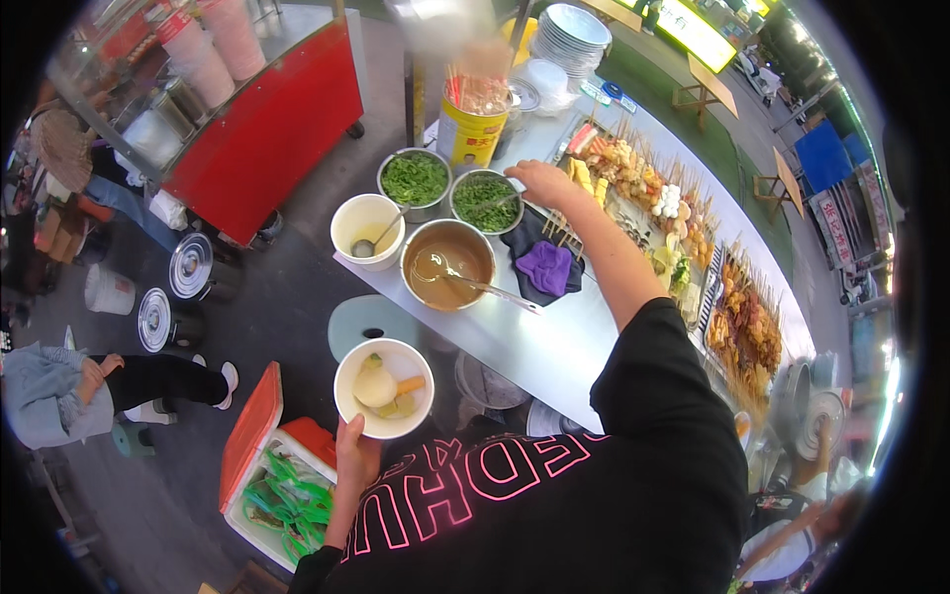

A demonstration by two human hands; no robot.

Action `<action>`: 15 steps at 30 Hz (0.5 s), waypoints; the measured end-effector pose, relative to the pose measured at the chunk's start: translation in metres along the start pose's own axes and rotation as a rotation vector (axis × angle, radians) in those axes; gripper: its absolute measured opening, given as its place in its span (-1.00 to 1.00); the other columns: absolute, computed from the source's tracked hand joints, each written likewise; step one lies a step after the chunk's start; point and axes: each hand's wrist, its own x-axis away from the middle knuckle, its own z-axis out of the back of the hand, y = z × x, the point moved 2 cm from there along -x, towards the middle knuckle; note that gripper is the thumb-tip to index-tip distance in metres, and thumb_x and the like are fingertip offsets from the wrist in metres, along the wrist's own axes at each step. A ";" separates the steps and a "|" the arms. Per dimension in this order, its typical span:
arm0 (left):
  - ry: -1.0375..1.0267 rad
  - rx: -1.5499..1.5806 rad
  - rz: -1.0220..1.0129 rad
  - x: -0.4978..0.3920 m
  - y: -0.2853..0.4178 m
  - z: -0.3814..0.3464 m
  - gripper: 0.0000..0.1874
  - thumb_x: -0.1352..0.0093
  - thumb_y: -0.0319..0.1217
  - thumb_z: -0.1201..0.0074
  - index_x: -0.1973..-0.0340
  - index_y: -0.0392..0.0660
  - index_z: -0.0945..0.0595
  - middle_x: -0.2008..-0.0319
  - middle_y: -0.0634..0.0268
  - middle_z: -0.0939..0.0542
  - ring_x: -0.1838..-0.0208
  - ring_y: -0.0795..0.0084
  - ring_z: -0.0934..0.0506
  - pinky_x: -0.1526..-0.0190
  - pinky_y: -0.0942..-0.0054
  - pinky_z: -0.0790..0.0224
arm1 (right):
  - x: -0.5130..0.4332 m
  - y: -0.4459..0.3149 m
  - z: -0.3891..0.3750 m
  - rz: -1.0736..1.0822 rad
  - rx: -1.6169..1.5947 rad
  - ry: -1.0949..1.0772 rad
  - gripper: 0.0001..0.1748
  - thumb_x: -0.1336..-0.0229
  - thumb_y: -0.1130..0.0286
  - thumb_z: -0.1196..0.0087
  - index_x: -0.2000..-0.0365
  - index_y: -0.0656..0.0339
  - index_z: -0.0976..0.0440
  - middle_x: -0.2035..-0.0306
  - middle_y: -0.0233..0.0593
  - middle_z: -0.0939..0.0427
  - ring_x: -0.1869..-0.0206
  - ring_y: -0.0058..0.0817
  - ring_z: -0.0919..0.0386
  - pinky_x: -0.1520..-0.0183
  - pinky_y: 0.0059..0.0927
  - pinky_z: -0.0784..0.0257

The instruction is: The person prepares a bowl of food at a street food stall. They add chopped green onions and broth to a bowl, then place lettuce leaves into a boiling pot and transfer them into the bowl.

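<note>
My left hand [355,454] grips a white paper bowl [343,401] from below, in front of my chest. Inside it lie a pale round piece of food [374,387], an orange-brown strip [410,384] and greenish chunks. Stretched over the metal counter, my right hand [545,183] holds the handle of a metal spoon [507,199], whose end rests in a steel bowl of chopped green herbs [481,208]. Nearer me stands a steel pot of brown sauce [438,286] with a ladle [493,289] in it. A white tub [343,230] beside it holds thin liquid and another ladle [364,247].
A second bowl of chopped greens [414,178] and a yellow can of chopsticks [469,130] stand behind. Skewered food on trays [660,200] lines the right. Purple cloth [545,269] lies on the counter [512,349]. An opened cooler [249,512] stands lower left; a person [67,393] is at left.
</note>
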 end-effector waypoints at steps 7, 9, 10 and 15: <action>0.015 -0.068 -0.060 -0.017 0.003 -0.032 -0.41 -0.28 -0.36 0.08 -0.21 -0.11 -0.16 -0.14 0.14 -0.28 -0.20 0.20 -0.28 -0.13 0.15 -0.22 | 0.037 -0.009 0.053 -0.078 0.130 -0.071 -0.53 0.14 0.37 -0.15 0.08 0.01 -0.43 0.27 -0.21 -0.52 0.15 -0.23 -0.49 0.14 -0.22 -0.43; 0.037 -0.082 -0.080 -0.019 0.003 -0.034 -0.42 -0.28 -0.38 0.09 -0.22 -0.10 -0.17 -0.13 0.16 -0.29 -0.19 0.21 -0.28 -0.12 0.16 -0.23 | 0.039 -0.015 0.051 -0.091 0.131 -0.099 -0.57 0.13 0.33 -0.16 0.12 0.01 -0.46 0.27 -0.23 -0.53 0.15 -0.23 -0.50 0.15 -0.23 -0.43; 0.044 -0.090 -0.086 -0.020 0.004 -0.034 -0.42 -0.28 -0.38 0.09 -0.22 -0.10 -0.17 -0.13 0.16 -0.29 -0.19 0.22 -0.29 -0.11 0.16 -0.23 | 0.039 -0.019 0.049 -0.104 0.109 -0.120 -0.58 0.13 0.31 -0.16 0.13 0.01 -0.47 0.26 -0.23 -0.53 0.15 -0.24 -0.50 0.15 -0.23 -0.43; 0.043 -0.094 -0.123 -0.019 0.010 -0.044 -0.42 -0.28 -0.39 0.09 -0.21 -0.12 -0.18 -0.13 0.16 -0.29 -0.18 0.23 -0.29 -0.10 0.19 -0.24 | 0.024 -0.034 0.017 -0.101 0.106 -0.122 -0.72 0.14 0.37 -0.07 0.30 0.12 -0.52 0.31 -0.16 -0.56 0.17 -0.21 -0.53 0.17 -0.20 -0.45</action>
